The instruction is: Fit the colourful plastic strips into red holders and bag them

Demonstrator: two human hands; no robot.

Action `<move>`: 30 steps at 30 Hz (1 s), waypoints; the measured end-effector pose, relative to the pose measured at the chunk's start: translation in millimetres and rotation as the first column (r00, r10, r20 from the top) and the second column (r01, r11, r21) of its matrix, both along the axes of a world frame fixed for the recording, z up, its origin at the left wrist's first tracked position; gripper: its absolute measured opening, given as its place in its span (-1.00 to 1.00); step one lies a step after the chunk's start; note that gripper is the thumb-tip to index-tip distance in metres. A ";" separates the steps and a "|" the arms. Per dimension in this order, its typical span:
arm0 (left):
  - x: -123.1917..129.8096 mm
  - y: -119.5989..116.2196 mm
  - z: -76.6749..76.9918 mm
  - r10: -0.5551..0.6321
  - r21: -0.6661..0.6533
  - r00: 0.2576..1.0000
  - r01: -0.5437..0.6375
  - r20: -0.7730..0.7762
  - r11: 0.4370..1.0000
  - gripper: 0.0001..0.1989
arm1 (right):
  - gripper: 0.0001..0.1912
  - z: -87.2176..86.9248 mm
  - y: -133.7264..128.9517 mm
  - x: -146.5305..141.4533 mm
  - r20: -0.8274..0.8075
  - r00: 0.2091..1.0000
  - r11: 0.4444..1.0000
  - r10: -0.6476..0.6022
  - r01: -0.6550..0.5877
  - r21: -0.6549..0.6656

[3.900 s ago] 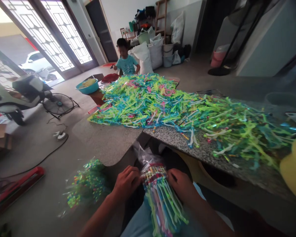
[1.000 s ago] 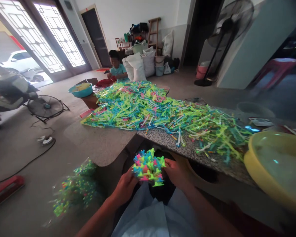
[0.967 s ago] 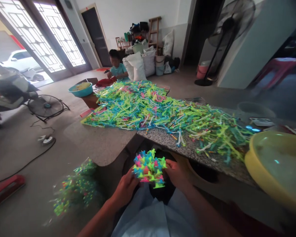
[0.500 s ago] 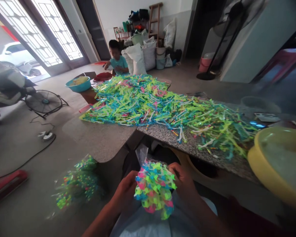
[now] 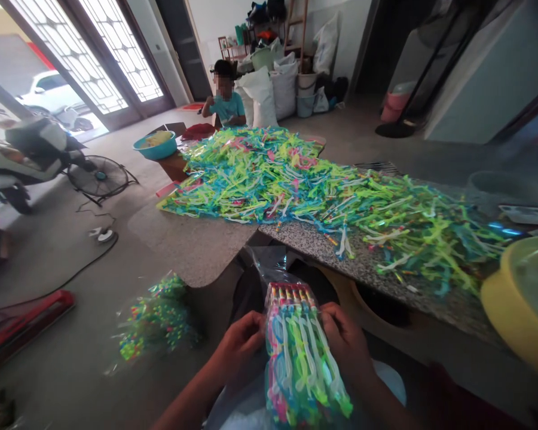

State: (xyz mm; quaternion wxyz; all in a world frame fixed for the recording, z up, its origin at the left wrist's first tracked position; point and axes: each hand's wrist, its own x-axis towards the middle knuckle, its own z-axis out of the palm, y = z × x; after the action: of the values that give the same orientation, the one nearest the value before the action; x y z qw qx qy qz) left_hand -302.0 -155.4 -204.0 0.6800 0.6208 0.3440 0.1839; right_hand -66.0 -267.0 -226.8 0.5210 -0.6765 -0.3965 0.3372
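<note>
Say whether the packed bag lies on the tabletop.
No, the left hand and right hand hold the packed bag over the lap.

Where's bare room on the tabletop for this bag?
Near left corner of the tabletop, between the colourful pile and the table edge, is bare. The speckled strip to its right is narrower, with stray pieces. Behind both lies the crowded pile.

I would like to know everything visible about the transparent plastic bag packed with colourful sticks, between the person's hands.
The glossy, transparent plastic bag is packed with slim, plastic-looking sticks lying side by side: dark red and yellow ends lined up at the top, green, white, blue and pink lengths below. Loose, wrinkled film extends beyond them toward the speckled grey table. The left-hand grip and right-hand grip hold its sides. I cannot tell whether it is sealed.
</note>
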 end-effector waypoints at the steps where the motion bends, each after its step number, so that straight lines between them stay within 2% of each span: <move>1: 1.2 -0.9 1.3 0.014 0.077 0.999 -0.011 -0.033 0.997 -0.70 | -0.67 -3.0 -3.4 -1.0 -0.019 1.000 1.000 0.006 -0.006 -0.019; 3: 4.2 -2.8 4.5 0.039 0.256 0.990 -0.003 -0.134 0.967 -0.73 | -0.65 -9.2 -10.0 -2.5 -0.039 0.999 0.998 0.020 -0.022 -0.061; 6: 6.7 -4.9 9.4 0.040 0.469 0.964 0.091 -0.263 0.879 -0.77 | -0.65 -19.3 -19.3 -3.6 0.006 0.999 0.990 0.053 -0.051 -0.132; 9: 3.0 -5.2 12.4 0.016 0.539 0.939 0.183 -0.342 0.822 -0.76 | -0.66 -27.7 -29.7 -5.5 0.073 0.989 0.980 0.125 -0.111 -0.167; 13: -5.9 -2.9 14.5 -0.082 0.517 0.896 0.325 -0.437 0.792 -0.75 | -0.66 -29.1 -43.5 -9.5 0.086 0.972 0.963 0.219 -0.201 -0.180; 16: -7.2 2.2 15.0 -0.117 0.493 0.894 0.343 -0.432 0.800 -0.74 | -0.70 -25.5 -47.8 -8.4 0.078 0.959 0.954 0.272 -0.258 -0.152; 20: 0.2 13.0 11.3 -0.127 0.521 0.943 0.278 -0.306 0.807 -0.73 | -0.74 -23.1 -43.8 0.1 0.185 0.908 0.926 0.376 -0.376 -0.041; 23: 6.7 21.0 5.3 -0.035 0.511 0.960 0.180 -0.279 0.840 -0.76 | -0.79 -19.1 -38.5 4.5 0.301 0.864 0.902 0.403 -0.430 0.029; 27: 12.4 29.6 -1.7 0.087 0.376 0.939 0.048 -0.334 0.925 -0.74 | -0.80 -5.4 -29.9 3.2 0.301 0.898 0.928 0.320 -0.361 0.090; 30: 15.6 34.7 -3.4 0.110 0.273 0.954 -0.031 -0.278 0.962 -0.67 | -0.79 2.2 -21.9 2.2 0.280 0.924 0.944 0.261 -0.305 0.128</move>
State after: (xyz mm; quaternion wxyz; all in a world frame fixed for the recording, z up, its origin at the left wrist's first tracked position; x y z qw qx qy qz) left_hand -286.4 -120.7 -207.4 0.5258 0.7137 0.4344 0.1595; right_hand -63.8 -288.9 -224.6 0.4659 -0.6034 -0.5822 0.2826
